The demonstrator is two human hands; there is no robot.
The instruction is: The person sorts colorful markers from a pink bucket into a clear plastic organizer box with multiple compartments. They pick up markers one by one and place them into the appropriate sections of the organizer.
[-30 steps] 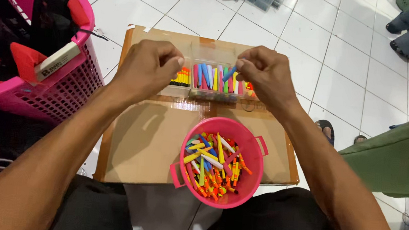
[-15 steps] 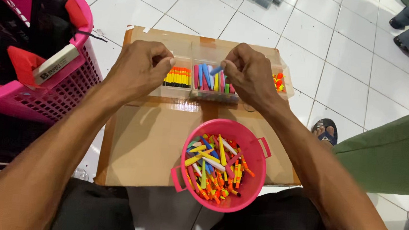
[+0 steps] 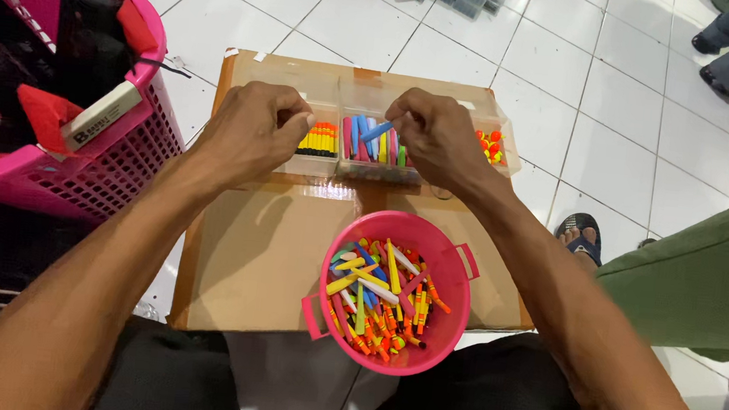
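Clear plastic is what you're working over: a compartment box (image 3: 370, 143) sits at the far edge of the cardboard sheet (image 3: 261, 257), and your right hand (image 3: 438, 136) pinches a blue stick (image 3: 378, 131) between thumb and fingertips, right above the middle compartment. Your left hand (image 3: 251, 132) is curled loosely against the box's left side; its fingers are bent in, and you can't tell from here whether they grip anything small

By the look of it you're sorting, with this blue piece partway into its slot. Laying it down calls for lining it up with the pink, blue and green sticks already standing side by side there, then letting go without nudging the row

The left compartment holds a tidy pack of yellow sticks with dark ends (image 3: 318, 140). The right compartment, mostly behind your hand, shows small orange and red pieces (image 3: 490, 144). Nearer you, the small pink bucket (image 3: 456, 267) is well stocked with a jumble of mixed coloured sticks. Off to your left, a big pink basket (image 3: 119, 164) holds dark clothing and a pale flat box
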